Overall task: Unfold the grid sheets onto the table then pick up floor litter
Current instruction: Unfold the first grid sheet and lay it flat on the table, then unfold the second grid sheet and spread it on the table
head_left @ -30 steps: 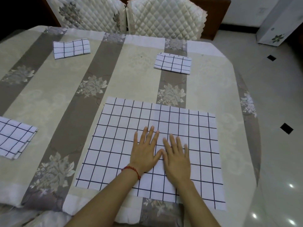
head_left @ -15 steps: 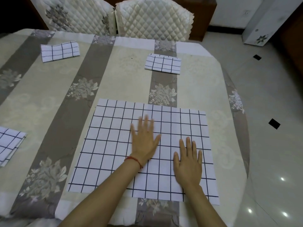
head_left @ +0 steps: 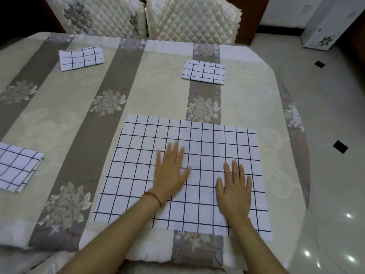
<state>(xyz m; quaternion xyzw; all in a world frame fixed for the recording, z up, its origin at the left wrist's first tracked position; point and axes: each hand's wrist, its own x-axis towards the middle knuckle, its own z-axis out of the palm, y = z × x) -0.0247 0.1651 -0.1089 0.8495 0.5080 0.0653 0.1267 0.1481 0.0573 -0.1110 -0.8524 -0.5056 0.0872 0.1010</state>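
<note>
I see both hands lying flat on the big grid sheet that is spread open on the bench. My left hand has its fingers straight and spread, pressing down near the middle of the sheet. It looks a bit blurry. My right hand is flat too, with straight fingers, near the right side of the sheet. Neither hand is holding anything. A red string is tied on the left wrist. Three folded grid sheets lie on the bench, well apart: one at the far left, one at the far middle, and one at the left edge. Two padded chairs stand behind the bench. The shiny floor is on the right.
</note>
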